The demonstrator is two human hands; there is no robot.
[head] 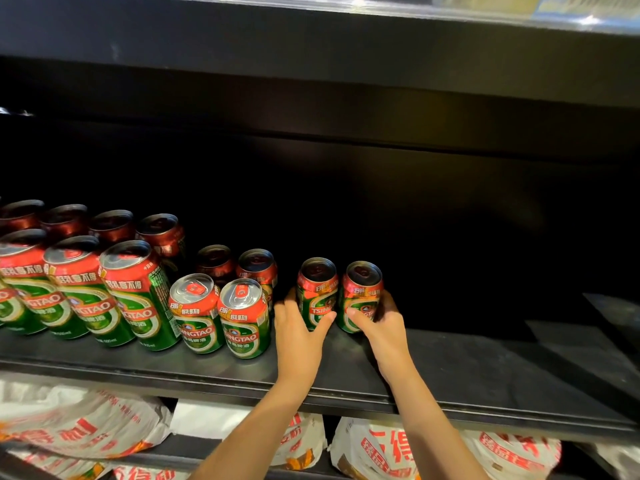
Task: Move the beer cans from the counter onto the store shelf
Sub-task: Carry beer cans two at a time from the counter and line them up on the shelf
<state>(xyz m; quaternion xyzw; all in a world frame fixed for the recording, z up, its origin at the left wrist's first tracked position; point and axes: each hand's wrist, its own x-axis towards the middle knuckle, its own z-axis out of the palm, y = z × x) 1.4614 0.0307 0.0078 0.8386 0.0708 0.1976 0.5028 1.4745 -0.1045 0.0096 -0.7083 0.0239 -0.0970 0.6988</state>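
We've got both hands deep in the shelf [450, 372], left hand [301, 327] wrapped round one Tsingtao can [317, 292] and right hand [382, 323] round its neighbour [362, 296], rows already stocked out at nine o'clock, the desk out of sight, so remaining cans are anyone's guess.
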